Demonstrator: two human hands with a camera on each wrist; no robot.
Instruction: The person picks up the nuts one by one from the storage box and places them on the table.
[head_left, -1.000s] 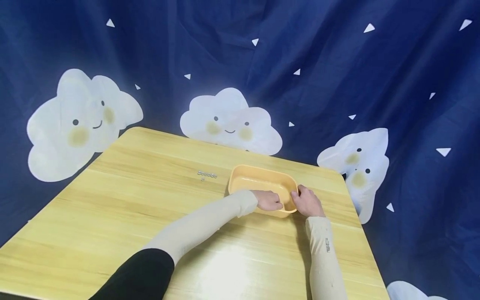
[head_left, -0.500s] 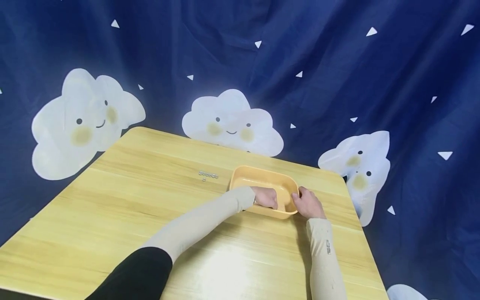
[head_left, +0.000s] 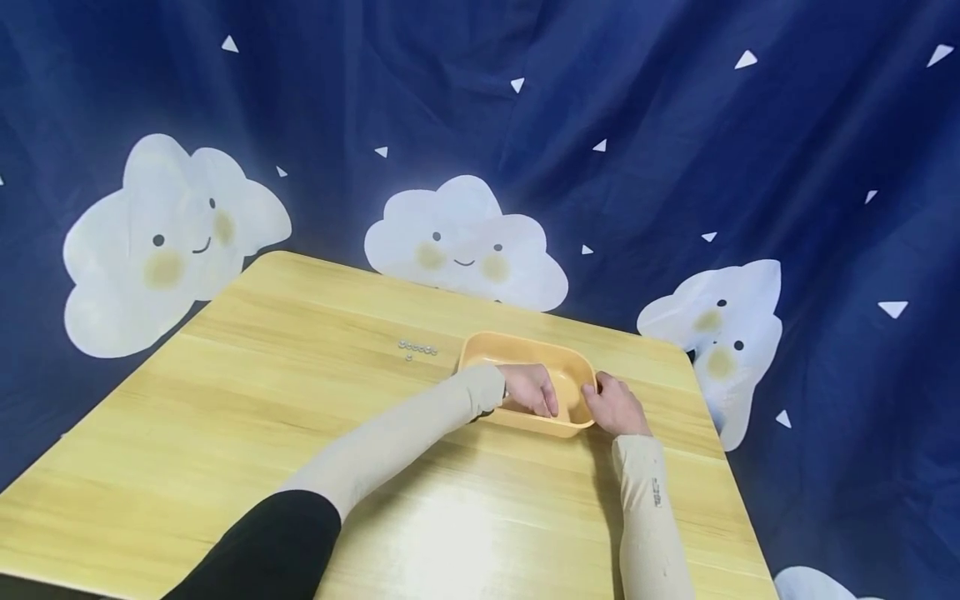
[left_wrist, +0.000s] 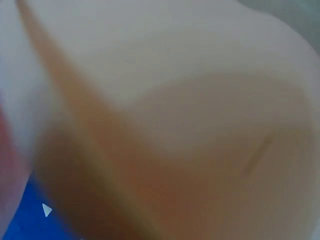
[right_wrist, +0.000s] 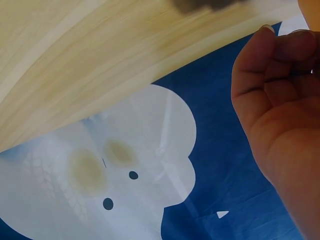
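An orange-yellow rectangular plastic basin [head_left: 577,355] with rounded corners stands on the wooden table. My left hand [head_left: 529,390] reaches over its near rim, fingers bent and pointing down inside; I cannot tell whether they hold anything. At the right end, my right hand [head_left: 619,408] grips the rim, thumb on the inner side and fingers outside. Curled fingers of that hand also show in the right wrist view, beside a sliver of the basin [right_wrist: 311,14]. The left wrist view is a close blur of the basin's wall [left_wrist: 110,140].
Left of the basin, several small silvery pieces [head_left: 417,347] lie in a short row, with a single piece [head_left: 408,357] just below. The table [head_left: 247,400] ends at a dark blue curtain [head_left: 450,83] printed with clouds.
My left hand has shifted slightly left and turned within the basin, its fingers now pointing more steeply down. The right hand keeps its grip on the rim.
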